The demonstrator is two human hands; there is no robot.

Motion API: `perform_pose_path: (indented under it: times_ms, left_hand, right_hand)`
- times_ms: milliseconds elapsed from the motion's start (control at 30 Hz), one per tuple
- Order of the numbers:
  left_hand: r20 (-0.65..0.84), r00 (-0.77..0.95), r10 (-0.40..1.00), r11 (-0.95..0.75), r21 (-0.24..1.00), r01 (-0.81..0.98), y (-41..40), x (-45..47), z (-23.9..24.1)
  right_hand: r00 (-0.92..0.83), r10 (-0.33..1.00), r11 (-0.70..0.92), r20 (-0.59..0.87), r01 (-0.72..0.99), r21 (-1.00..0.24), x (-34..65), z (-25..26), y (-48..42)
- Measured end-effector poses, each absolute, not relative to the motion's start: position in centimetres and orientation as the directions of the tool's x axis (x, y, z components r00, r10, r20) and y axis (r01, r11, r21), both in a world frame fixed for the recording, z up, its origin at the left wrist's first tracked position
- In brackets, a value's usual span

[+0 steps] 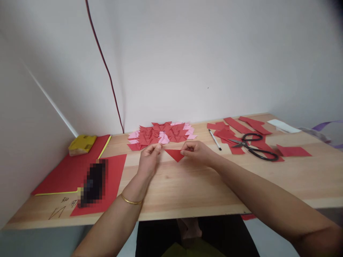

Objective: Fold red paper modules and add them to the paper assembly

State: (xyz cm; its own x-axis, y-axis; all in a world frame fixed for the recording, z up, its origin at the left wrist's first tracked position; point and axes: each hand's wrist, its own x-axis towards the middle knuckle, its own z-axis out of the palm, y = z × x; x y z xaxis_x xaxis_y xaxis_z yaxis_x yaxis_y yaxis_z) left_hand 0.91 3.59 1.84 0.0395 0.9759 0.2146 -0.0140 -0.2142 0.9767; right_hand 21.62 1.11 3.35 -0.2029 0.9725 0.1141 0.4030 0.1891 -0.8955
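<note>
A small red paper triangle [175,154] lies point-down on the wooden table [203,185], held between both hands. My left hand [148,160] pinches its left corner with curled fingers; a gold bangle circles that wrist. My right hand [197,151] pinches the right corner. Just behind the hands lies a flat cluster of folded red and pink paper pieces [162,135].
Black scissors [254,146] rest on several red paper strips [235,130] at the right, with a pen [214,139] beside them. Large red sheets [72,169], a yellow pad [81,144] and a blurred dark object [92,184] lie at the left. A dark red cord [107,71] hangs down the wall corner.
</note>
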Motion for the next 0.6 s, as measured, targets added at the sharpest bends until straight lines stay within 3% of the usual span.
perform_pose_path:
  times_ms: [100,200,433,600]
  left_hand:
    - [0.437,0.259,0.861,-0.501,0.816,0.289,3.1,1.2,2.5]
    - [0.525,0.429,0.735,-0.676,0.619,0.401,2.4,2.1,2.7]
    - [0.516,0.427,0.742,-0.667,0.515,0.538,2.2,2.4,2.8]
    - [0.478,0.430,0.766,-0.641,0.514,0.570,2.2,1.8,3.2]
  right_hand:
    - [-0.266,0.951,0.261,0.156,0.423,-0.868,21.3,3.0,1.0]
    - [-0.322,0.919,0.358,0.226,0.443,-0.822,20.9,2.6,1.0]
    - [-0.349,0.862,0.501,0.367,0.486,-0.716,20.2,2.4,0.8]
    - [-0.372,0.859,0.499,0.350,0.462,-0.733,20.3,2.8,0.6]
